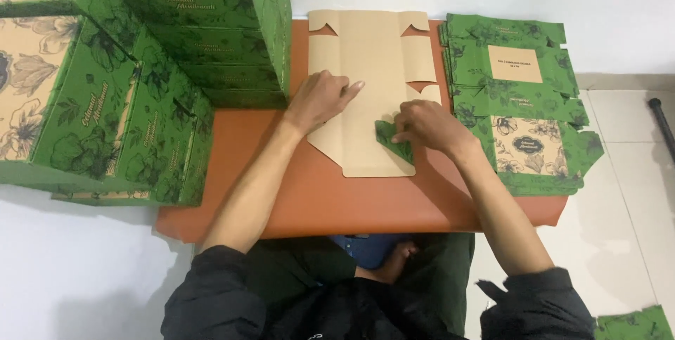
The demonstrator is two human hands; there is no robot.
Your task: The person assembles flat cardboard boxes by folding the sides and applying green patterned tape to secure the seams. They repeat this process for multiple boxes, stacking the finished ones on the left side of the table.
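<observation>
— Where both hands meet, what lies beneath them?
— A flat brown cardboard sheet (365, 66) on the orange worktop (316, 199). Left hand (320, 99), loosely curled, presses it down; right hand (429, 125) pinches its green corner flap (394, 142) folded inward. Beyond the right hand lies a stack of flat green sheets (517, 94).

Assembled green boxes (105, 87) cut off left and top, green scrap (636, 324) cropped bottom right, box print illegible

Packing workspace, stacked green boxes (176, 37), flat carton blanks (517, 94), low table (337, 206)
</observation>
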